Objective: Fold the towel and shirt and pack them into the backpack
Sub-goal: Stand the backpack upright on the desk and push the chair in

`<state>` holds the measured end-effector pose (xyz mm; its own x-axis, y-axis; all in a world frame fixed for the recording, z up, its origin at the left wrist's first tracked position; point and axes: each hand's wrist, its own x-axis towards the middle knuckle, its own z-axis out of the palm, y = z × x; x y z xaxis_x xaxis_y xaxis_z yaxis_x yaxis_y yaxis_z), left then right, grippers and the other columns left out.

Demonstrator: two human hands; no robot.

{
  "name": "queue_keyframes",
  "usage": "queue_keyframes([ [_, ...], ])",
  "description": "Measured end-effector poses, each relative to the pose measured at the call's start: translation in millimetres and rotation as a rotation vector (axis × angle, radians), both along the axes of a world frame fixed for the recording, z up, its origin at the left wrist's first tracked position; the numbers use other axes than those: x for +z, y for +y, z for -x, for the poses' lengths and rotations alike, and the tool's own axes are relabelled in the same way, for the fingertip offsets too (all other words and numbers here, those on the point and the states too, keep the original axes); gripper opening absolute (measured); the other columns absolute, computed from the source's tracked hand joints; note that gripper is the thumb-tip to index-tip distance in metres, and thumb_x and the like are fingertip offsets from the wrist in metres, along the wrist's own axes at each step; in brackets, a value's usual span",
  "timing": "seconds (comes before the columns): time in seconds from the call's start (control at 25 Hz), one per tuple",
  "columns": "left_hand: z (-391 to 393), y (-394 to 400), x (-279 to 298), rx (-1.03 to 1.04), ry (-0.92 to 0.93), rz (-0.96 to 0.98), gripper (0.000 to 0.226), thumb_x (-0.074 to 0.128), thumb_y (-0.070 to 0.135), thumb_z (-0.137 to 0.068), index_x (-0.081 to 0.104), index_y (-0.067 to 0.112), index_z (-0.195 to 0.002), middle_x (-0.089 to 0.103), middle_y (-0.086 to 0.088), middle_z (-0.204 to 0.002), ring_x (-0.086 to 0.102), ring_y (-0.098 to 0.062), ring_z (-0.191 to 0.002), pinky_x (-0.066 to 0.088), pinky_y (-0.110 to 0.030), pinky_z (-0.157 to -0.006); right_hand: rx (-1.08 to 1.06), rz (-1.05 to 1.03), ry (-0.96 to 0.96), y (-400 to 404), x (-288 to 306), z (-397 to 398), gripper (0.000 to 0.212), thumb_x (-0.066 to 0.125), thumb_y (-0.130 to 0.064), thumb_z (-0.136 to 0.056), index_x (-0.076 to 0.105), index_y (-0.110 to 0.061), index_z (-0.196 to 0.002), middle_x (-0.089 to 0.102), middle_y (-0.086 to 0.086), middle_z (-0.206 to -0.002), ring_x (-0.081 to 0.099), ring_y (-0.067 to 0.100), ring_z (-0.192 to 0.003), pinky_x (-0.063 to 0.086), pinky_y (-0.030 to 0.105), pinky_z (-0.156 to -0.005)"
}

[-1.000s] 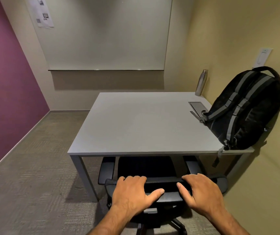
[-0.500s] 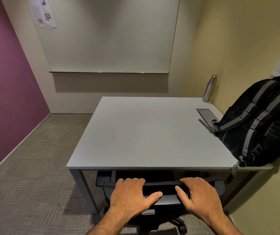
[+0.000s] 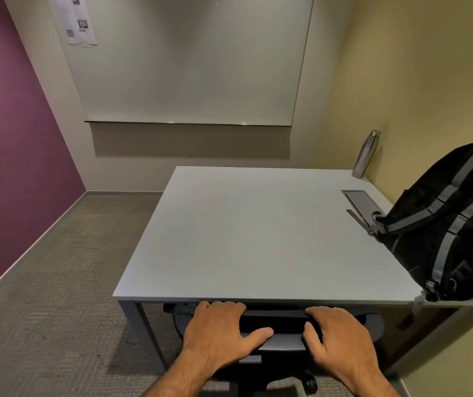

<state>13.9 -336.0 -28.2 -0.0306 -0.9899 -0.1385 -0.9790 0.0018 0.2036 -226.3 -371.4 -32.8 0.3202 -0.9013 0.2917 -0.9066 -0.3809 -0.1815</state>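
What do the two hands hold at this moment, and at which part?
Both hands grip the office chair by the top edge of its backrest: the left hand on the left part, the right hand on the right part.

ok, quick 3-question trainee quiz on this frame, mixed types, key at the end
1. True or false: both hands rest on the top of the chair back.
2. Multiple choice: where is the backpack? A) on the floor B) on the table's right side, against the wall C) on the chair seat
3. Short answer: what stands at the table's far right corner?

Key:
1. True: left hand and right hand both rest there.
2. B
3. A metal bottle. No towel or shirt is in view.
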Motion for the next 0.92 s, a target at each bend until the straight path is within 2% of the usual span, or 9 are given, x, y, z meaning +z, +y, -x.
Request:
queue_keyframes([
  [0.12,-7,-6,0,0.004,0.008,0.013,0.093,0.017,0.096,-0.072,0.058,0.032,-0.127,0.065,0.013,-0.117,0.057,-0.011,-0.109,0.034,-0.038,-0.106,-0.008,-0.014,0.005,-6,-4,-6,0.047,0.031,-0.055,-0.083,0.069,-0.029,-0.092,0.070,-0.013,-0.085,0.061,0.008,-0.080,0.041,0.016,-0.062],
  [0.2,-11,-10,-1,0.004,0.003,0.025,0.091,0.016,0.097,-0.071,0.061,0.033,-0.118,0.067,0.014,-0.107,0.059,-0.011,-0.100,0.037,-0.037,-0.103,-0.008,-0.017,0.004,-10,-4,-10,0.049,0.030,-0.056,-0.083,0.069,-0.030,-0.093,0.070,-0.013,-0.086,0.061,0.007,-0.080,0.038,0.014,-0.062],
  [0.36,-15,-19,-3,0.007,0.003,0.020,0.095,0.015,0.098,-0.070,0.060,0.032,-0.121,0.067,0.012,-0.109,0.059,-0.012,-0.101,0.037,-0.038,-0.102,-0.007,-0.026,-0.004,-16,-2,-15,0.049,0.027,-0.058,-0.083,0.068,-0.033,-0.093,0.068,-0.016,-0.084,0.057,0.004,-0.076,0.034,0.012,-0.061],
  [0.52,-18,-28,-5,0.006,-0.002,0.023,0.094,0.013,0.099,-0.069,0.062,0.032,-0.112,0.068,0.012,-0.103,0.060,-0.012,-0.096,0.039,-0.039,-0.100,0.000,-0.034,-0.015,-26,-3,-17,0.050,0.024,-0.060,-0.084,0.065,-0.035,-0.092,0.065,-0.018,-0.082,0.055,0.002,-0.073,0.034,0.012,-0.064],
  [0.68,-21,-35,-5,0.018,-0.020,0.014,0.098,0.012,0.099,-0.069,0.061,0.030,-0.118,0.068,0.010,-0.109,0.060,-0.013,-0.100,0.039,-0.039,-0.102,0.003,-0.029,-0.005,-34,-5,-21,0.052,0.021,-0.063,-0.083,0.064,-0.037,-0.094,0.065,-0.019,-0.084,0.055,0.002,-0.075,0.035,0.012,-0.066],
  [0.92,-23,-45,-3,0.032,-0.032,0.014,0.101,0.012,0.099,-0.068,0.058,0.031,-0.127,0.067,0.010,-0.116,0.059,-0.013,-0.106,0.038,-0.038,-0.103,0.009,-0.013,0.012,-46,-1,-25,0.051,0.022,-0.061,-0.082,0.065,-0.036,-0.092,0.065,-0.017,-0.081,0.054,0.004,-0.073,0.029,0.012,-0.060],
])
